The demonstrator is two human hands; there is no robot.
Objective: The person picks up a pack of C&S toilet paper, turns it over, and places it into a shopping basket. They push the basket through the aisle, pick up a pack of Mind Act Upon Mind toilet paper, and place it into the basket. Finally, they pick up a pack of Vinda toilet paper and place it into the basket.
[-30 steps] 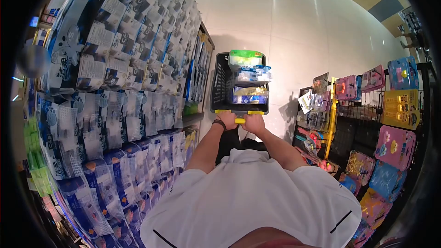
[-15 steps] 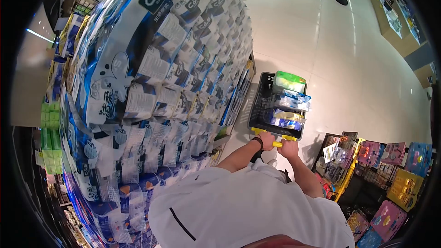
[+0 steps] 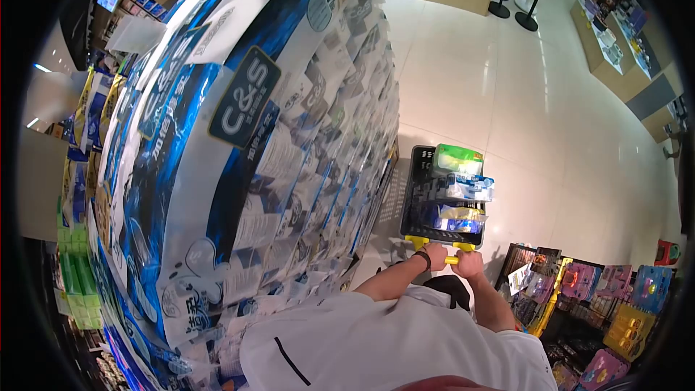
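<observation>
Below me is a black shopping basket trolley [image 3: 418, 206] with a yellow handle [image 3: 452, 261]. My left hand [image 3: 434, 255], with a dark band at the wrist, is wrapped around the handle's left part. On its right end my right hand [image 3: 469, 263] is closed in the same way. Three packs lie in the basket: a green pack [image 3: 459, 159] at the far end, a blue-and-white pack [image 3: 467, 187] in the middle, and a blue pack with some yellow [image 3: 460, 219] nearest the handle.
A tall stack of wrapped C&S tissue packs [image 3: 289, 166] rises close on my left. To the right stands a rack of colourful boxed goods [image 3: 579, 280]. Standing fans [image 3: 532, 11] and display counters [image 3: 604, 43] are farther off on the pale tiled floor [image 3: 536, 137].
The basket sits lower and slightly farther right in view, and the tissue stack's upper part looms larger. Both hands have kept their grip on the handle.
</observation>
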